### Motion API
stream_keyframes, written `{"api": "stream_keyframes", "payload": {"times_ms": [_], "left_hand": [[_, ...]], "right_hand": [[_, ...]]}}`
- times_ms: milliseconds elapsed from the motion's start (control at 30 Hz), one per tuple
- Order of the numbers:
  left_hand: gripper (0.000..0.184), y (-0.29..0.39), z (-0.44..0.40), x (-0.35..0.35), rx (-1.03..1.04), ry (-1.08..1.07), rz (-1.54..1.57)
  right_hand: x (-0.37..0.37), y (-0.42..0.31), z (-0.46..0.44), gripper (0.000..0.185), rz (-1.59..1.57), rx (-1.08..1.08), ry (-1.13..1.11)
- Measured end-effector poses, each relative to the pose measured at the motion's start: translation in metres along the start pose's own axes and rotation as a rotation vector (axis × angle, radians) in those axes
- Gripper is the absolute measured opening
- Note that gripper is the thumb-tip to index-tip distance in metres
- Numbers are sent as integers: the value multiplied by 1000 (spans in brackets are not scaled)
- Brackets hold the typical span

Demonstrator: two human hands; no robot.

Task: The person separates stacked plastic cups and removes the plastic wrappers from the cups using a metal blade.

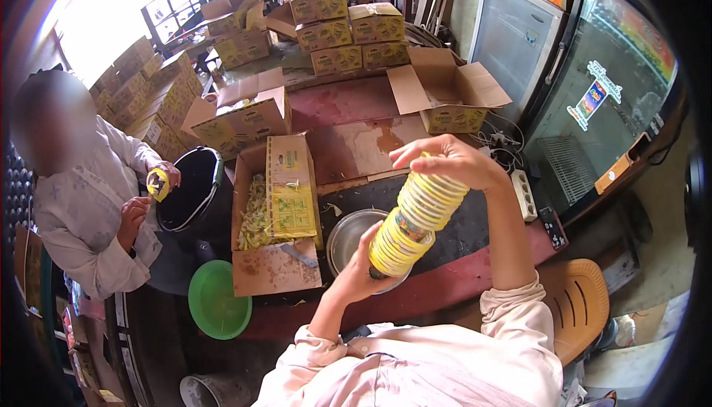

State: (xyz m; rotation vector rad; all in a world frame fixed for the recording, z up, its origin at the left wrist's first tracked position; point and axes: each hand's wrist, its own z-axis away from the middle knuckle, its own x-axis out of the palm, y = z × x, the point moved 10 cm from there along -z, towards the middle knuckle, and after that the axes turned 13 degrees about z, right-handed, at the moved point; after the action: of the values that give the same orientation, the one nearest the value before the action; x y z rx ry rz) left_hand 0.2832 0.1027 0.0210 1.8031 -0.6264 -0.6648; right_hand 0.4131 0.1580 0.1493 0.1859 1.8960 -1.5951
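Note:
A tilted stack of yellow-rimmed round pieces (pixel 417 218) hangs above the counter, leaning up to the right. Around its lower end my left hand (pixel 361 267) is closed, with the fingers partly hidden by the stack. My right hand (pixel 456 161) is bent over the upper end, its fingers curved and touching the top pieces. Behind the stack's lower part sits a round metal bowl (pixel 347 238). To its left an open carton (pixel 252 184) holds pale yellow-green pieces.
At the left a person (pixel 89 162) holds a small yellow item over a black bucket (pixel 194 218). A green basin (pixel 220 299) stands below. Open boxes (pixel 463 88) and stacked cartons (pixel 320 35) are at the back; a power strip (pixel 523 194) lies at the right.

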Motion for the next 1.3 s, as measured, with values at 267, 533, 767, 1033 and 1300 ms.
{"api": "stream_keyframes", "payload": {"times_ms": [267, 533, 767, 1033, 1300], "left_hand": [[100, -8, 0, -28, 114, 202, -48], [121, -22, 0, -78, 64, 177, -241], [120, 9, 47, -183, 51, 437, -374], [98, 23, 152, -271, -100, 830, -559], [95, 6, 120, -275, -60, 829, -517]], "right_hand": [[-30, 45, 29, 90, -368, -306, 752], [129, 67, -24, 76, -303, -29, 514], [9, 24, -70, 73, 110, -104, 935], [-135, 63, 15, 66, 546, 2, 1386], [-133, 101, 2, 67, 579, 112, 1293]]}}
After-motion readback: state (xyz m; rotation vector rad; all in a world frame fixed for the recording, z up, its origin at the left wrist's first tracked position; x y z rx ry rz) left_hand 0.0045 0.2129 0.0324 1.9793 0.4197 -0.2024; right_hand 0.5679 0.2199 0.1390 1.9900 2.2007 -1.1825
